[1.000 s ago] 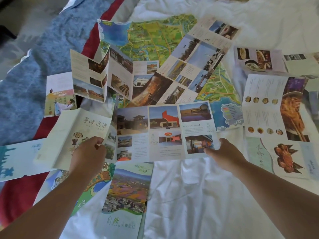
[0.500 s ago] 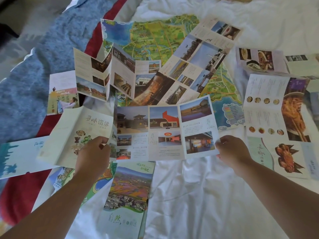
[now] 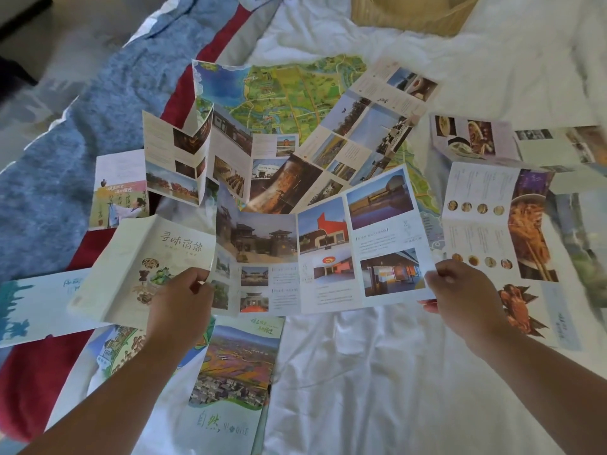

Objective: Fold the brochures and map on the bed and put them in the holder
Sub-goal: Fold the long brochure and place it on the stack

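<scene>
Folding step in hand: the brochure (image 3: pixel 322 254) is hanging spread open at centre, above the bed (image 3: pixel 361 372). Left hand (image 3: pixel 179 300) is pinching its 9 o'clock fold and right hand (image 3: pixel 460 293) its 3 o'clock edge, fingers curled. Map (image 3: pixel 289 90) is lying at 12 o'clock, with what looks like the holder (image 3: pixel 410 14) beyond. Next is probably swinging the panels together along the creases.

A white-sheeted bed (image 3: pixel 361 372) carries a blue-and-red blanket (image 3: pixel 82 133) at left. A colourful paper map (image 3: pixel 289 93) and photo brochures (image 3: pixel 236 372) lie on it.
</scene>
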The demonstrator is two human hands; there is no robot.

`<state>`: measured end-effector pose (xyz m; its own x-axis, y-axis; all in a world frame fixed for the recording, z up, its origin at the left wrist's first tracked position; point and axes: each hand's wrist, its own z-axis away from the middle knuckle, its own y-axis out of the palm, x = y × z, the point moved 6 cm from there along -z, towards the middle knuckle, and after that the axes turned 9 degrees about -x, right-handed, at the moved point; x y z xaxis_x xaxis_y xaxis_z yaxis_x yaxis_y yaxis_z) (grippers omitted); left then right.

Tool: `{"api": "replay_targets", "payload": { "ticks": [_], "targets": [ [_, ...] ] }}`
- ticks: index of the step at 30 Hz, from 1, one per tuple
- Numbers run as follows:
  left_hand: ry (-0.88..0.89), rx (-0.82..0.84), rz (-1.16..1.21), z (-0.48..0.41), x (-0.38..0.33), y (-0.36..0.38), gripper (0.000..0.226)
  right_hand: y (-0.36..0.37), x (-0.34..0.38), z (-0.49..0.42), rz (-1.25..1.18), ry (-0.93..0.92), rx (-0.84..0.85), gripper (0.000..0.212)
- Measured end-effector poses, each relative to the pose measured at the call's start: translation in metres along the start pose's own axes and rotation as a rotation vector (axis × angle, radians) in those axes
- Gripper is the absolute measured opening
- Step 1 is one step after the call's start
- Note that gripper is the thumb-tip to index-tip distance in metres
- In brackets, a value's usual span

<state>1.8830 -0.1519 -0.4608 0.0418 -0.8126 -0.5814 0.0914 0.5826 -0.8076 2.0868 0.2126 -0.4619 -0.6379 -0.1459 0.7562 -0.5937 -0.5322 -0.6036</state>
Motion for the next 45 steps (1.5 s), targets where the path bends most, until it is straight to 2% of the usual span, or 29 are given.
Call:
{"api": "replay_targets", "payload": {
  "ticks": [7,11,16,20,22,25,26,28,29,31,32,34,37,40,45],
  "targets": [
    [-0.013,0.042,0.017,0.013,-0.014,0.007,0.028,-0.039,0.002,0.004,-0.030,-0.038,-0.020,0.018],
    [-0.023,0.058,0.021,0.018,-0.018,0.012,0.026,-0.054,-0.004,-0.001,-0.108,0.013,-0.016,0.012],
    [-0.029,0.077,-0.010,0.022,-0.019,0.015,0.021,-0.066,-0.002,-0.003,-0.152,0.003,-0.013,0.017],
    [-0.004,0.069,-0.082,0.020,-0.016,0.010,0.022,-0.071,-0.004,-0.005,0.011,-0.034,-0.056,0.015],
    [-0.002,0.072,-0.113,0.019,-0.013,0.007,0.020,-0.067,-0.009,-0.005,0.024,0.008,-0.044,0.007],
    [0.011,0.072,-0.152,0.017,-0.010,0.005,0.024,-0.057,-0.018,-0.002,0.120,0.056,-0.011,0.020],
    [0.014,0.075,-0.155,0.017,-0.009,0.005,0.026,-0.052,-0.018,0.004,0.208,0.092,0.028,0.026],
    [0.013,0.094,-0.151,0.019,-0.008,0.007,0.027,-0.043,-0.017,0.008,0.604,-0.028,0.027,0.034],
    [0.017,0.105,-0.151,0.020,-0.008,0.009,0.026,-0.040,-0.024,0.006,0.609,-0.012,0.031,0.034],
    [0.036,0.122,-0.151,0.023,-0.009,0.014,0.025,-0.037,-0.051,-0.004,0.310,0.196,0.031,0.027],
    [0.042,0.126,-0.144,0.024,-0.010,0.017,0.024,-0.035,-0.061,-0.008,0.220,0.257,-0.022,0.021],
    [0.055,0.144,-0.143,0.026,-0.011,0.022,0.021,-0.029,-0.073,-0.011,0.235,0.296,-0.044,0.020],
    [0.087,0.174,-0.146,0.029,-0.013,0.029,0.020,-0.018,-0.084,-0.017,0.433,0.227,-0.003,0.039],
    [0.093,0.184,-0.131,0.031,-0.013,0.031,0.022,-0.009,-0.077,-0.008,0.448,0.250,0.037,0.048],
    [0.088,0.182,-0.118,0.032,-0.013,0.032,0.024,0.006,-0.072,-0.004,0.439,0.160,0.070,0.048]
  ]
}}
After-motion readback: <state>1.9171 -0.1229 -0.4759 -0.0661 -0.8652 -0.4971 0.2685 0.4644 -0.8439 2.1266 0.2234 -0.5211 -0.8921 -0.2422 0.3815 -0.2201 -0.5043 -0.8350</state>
